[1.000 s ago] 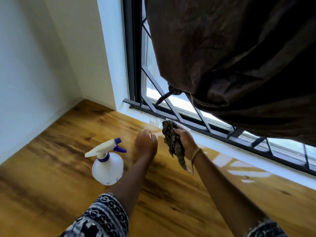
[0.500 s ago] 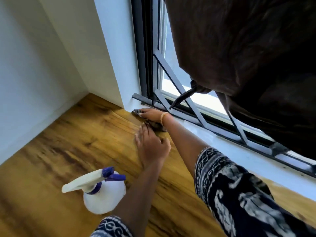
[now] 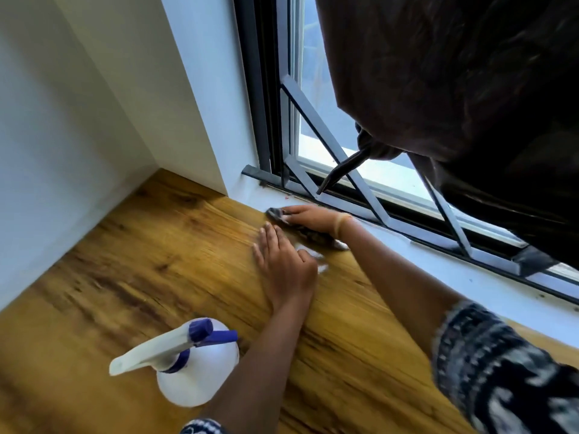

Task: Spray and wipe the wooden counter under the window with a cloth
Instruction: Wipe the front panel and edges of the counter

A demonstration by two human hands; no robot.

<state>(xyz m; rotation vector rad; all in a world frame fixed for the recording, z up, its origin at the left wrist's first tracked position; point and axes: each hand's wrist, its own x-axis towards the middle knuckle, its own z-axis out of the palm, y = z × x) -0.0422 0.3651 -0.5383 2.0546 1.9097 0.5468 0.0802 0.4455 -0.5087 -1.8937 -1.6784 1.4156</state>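
Two flat, straight-fingered grips: right hand [image 3: 308, 217] on crumpled cloth [image 3: 313, 234], left hand [image 3: 286, 267] on grainy wooden counter [image 3: 141, 261].

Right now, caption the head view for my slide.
Right hand presses cloth along wooden counter beside window sill; left hand flat, spray bottle nearby.

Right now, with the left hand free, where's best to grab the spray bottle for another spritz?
Take the spray bottle by its neck, just under the trigger head, not the round belly. It stands upright on the counter, nozzle pointing left and blue trigger toward the left hand. Coming from the right probably lets the fingers wrap the neck and reach the trigger; the belly looks too wide.
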